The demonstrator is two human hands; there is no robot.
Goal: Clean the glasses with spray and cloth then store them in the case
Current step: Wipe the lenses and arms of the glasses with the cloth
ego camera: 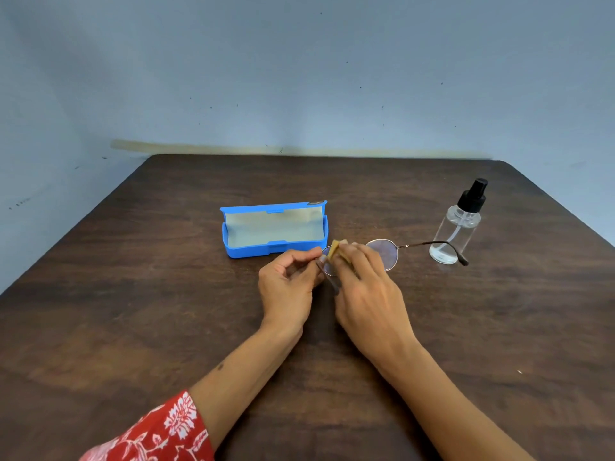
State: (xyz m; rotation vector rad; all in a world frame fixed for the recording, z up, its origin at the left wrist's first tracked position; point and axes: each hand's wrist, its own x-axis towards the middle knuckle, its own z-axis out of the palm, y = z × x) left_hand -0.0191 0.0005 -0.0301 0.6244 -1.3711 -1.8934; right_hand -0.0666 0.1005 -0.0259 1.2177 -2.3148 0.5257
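Presently left hand (pixel 289 283) pinches the glasses (pixel 382 254) at one temple; right hand (pixel 366 287) pinches a cloth (pixel 333 251) against a lens. Case (pixel 274 229) open; spray (pixel 457 224) upright nearby.

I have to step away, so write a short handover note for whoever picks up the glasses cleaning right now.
Left hand: pinches the glasses at the left lens end.
Right hand: fingers press the yellow cloth on that lens.
Case: open, nothing visible inside, on the table beyond the hands.
Spray bottle: upright, far right, untouched.
Done: wiping is under way; whether spray was applied cannot be told.
Left: finish both lenses, fold the arms, place in case, close it.
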